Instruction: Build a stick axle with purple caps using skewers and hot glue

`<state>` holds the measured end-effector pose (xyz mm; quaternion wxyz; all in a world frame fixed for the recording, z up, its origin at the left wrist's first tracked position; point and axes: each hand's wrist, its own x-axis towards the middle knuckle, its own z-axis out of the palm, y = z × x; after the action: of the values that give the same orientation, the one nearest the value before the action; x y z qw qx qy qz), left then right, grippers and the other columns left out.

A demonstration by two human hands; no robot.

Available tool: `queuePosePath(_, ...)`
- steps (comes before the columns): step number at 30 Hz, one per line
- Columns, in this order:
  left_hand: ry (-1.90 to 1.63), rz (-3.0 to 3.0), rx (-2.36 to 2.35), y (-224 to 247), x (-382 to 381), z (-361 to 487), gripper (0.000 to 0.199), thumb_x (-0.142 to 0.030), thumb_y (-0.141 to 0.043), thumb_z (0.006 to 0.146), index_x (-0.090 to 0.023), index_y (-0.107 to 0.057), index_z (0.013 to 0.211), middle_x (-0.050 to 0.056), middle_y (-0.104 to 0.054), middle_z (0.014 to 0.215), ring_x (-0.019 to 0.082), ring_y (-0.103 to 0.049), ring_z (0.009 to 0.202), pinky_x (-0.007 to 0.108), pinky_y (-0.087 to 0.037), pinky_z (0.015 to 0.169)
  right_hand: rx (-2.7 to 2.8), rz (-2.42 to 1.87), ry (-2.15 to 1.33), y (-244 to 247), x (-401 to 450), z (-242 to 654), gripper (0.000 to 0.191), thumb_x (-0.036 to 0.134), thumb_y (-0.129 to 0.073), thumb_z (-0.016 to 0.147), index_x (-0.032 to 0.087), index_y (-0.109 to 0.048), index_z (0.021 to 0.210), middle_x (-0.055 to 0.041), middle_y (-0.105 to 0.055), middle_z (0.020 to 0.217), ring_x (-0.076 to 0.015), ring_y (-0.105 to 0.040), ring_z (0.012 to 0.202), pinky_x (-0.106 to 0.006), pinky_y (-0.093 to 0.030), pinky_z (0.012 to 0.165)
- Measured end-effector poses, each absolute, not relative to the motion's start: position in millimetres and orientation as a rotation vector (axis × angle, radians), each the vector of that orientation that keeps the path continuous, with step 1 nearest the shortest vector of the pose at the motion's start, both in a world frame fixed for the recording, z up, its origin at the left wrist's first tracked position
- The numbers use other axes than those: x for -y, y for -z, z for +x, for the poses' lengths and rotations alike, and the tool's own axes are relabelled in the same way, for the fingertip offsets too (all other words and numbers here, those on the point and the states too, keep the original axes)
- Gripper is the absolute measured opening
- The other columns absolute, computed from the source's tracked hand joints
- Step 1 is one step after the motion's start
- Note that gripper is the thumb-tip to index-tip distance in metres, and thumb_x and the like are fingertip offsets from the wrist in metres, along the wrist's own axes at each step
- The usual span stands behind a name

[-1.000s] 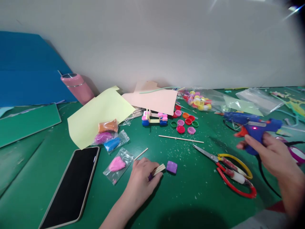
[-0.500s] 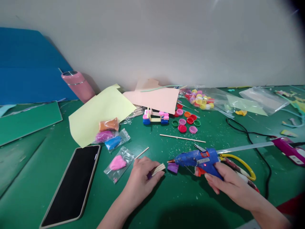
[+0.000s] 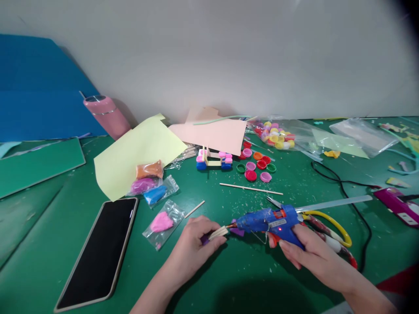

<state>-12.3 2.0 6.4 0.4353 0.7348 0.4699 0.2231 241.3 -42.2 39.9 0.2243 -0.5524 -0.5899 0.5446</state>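
Between the thumb and fingers of my left hand [image 3: 193, 246] is a small bundle of wooden sticks [image 3: 218, 232], with something purple partly hidden beneath it. My right hand [image 3: 314, 253] grips a blue glue gun [image 3: 268, 220], its small red light lit and a clear glue stick [image 3: 334, 203] poking out the back. The gun's nozzle is at the ends of the sticks; whether it touches them I cannot tell. Behind the nozzle lies a purple piece [image 3: 238, 231]. Farther back stands a little model of sticks with pink and blue blocks [image 3: 214, 159].
A phone [image 3: 98, 253] lies at left, near bagged clay [image 3: 162, 222]. Bottle caps [image 3: 250, 175], a loose stick [image 3: 250, 189] and a bag of caps [image 3: 275, 136] are farther back. Yellow-handled pliers [image 3: 340, 226] lie behind my right hand. A black cord [image 3: 342, 187] runs at right.
My right hand has moved the glue gun slightly left, bringing its nozzle to the ends of the sticks. My left hand has barely moved.
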Motion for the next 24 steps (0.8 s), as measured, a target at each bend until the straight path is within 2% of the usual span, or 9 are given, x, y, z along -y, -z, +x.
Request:
queuePosePath(13, -0.562, 1.820, -1.124, -9.4, -2.7, -13.3, 0.022, -0.029, -0.049, 0.084, -0.018, -0.063, 0.071, 0.000, -0.060, 0.065, 0.014, -0.053, 0.066, 0.025, -0.038, 0.065, 1.684, -1.561, -1.565, -38.8, 42.2, 246.9, 0.028, 0.042, -0.041, 0.089, 0.017, -0.052, 0.091, 0.0003, -0.048, 0.069, -0.0105, -0.044, 0.056, -0.023, -0.040, 0.053)
queuePosePath(24, -0.564, 1.820, -1.124, -8.5, -2.6, -12.7, 0.024, -0.030, -0.050, 0.084, -0.018, -0.064, 0.069, 0.000, -0.060, 0.064, 0.014, -0.052, 0.064, 0.025, -0.038, 0.063, 1.624, -1.582, -1.547, -34.7, 43.6, 243.5, 0.036, 0.050, -0.042, 0.085, 0.015, -0.051, 0.086, -0.0002, -0.047, 0.068, -0.0105, -0.042, 0.054, -0.024, -0.037, 0.050)
